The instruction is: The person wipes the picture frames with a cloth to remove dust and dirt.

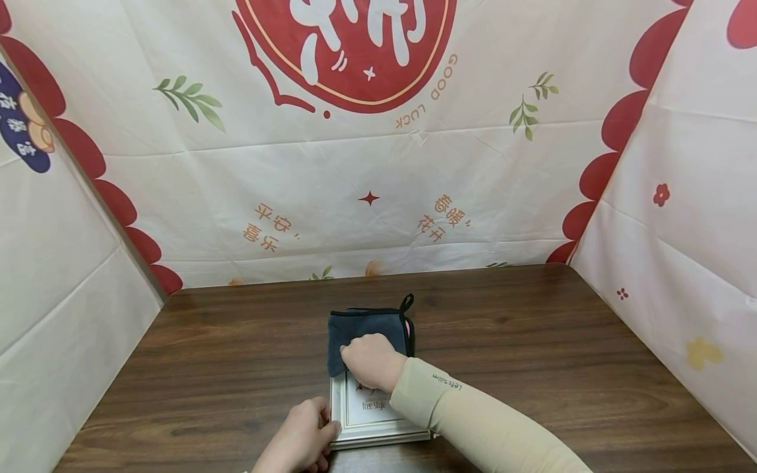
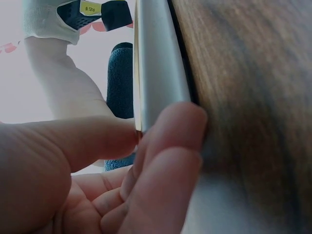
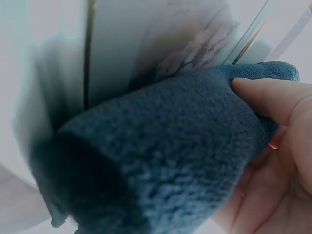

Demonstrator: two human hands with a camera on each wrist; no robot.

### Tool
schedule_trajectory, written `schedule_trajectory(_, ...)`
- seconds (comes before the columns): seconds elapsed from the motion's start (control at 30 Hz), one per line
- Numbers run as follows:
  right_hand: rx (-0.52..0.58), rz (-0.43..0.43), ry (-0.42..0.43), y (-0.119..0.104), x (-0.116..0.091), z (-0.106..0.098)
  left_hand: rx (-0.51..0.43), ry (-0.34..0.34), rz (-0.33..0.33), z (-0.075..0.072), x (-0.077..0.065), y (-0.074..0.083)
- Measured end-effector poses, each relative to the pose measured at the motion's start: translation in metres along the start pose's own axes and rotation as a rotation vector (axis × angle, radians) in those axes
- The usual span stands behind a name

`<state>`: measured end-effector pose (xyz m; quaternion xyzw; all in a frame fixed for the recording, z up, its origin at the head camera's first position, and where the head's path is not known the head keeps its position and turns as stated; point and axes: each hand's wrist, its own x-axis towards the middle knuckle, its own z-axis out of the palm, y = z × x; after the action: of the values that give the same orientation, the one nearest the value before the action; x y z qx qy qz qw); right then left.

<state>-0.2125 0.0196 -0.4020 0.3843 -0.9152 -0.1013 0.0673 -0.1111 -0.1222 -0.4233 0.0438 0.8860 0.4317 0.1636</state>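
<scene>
A silver-white picture frame [image 1: 378,435] lies flat on the table, with "free style" lettering on its face. My left hand [image 1: 298,437] holds its near left corner. In the left wrist view the thumb sits on the face side of the picture frame [image 2: 158,63], and fingers lie along its edge. My right hand [image 1: 374,361] grips a dark blue, black-edged cloth [image 1: 349,325] over the far part of the picture frame. Thumb and fingers pinch the fuzzy cloth [image 3: 180,131] in the right wrist view. The cloth and hand hide much of the picture.
The brown wood-grain table [image 1: 236,355] extends around the picture frame on both sides. A white printed curtain [image 1: 331,171] hangs behind the table's far edge, with more white cloth along the left and right. A black loop [image 1: 407,302] sticks out from the blue cloth.
</scene>
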Motion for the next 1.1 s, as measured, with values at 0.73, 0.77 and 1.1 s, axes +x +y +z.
schedule_trajectory(0.73,-0.059,0.027,0.013,0.0006,0.0056,0.0041,0.007,0.005,0.006,-0.0001,0.0012,-0.0023)
schedule_trajectory(0.77,-0.058,0.028,0.012,0.0008,0.0059,0.0039,0.006,0.009,0.008,0.0001,0.001,-0.0023)
schedule_trajectory(1.1,-0.06,0.017,0.037,0.0026,0.0076,0.0025,0.007,0.005,-0.003,-0.0008,0.0014,-0.001)
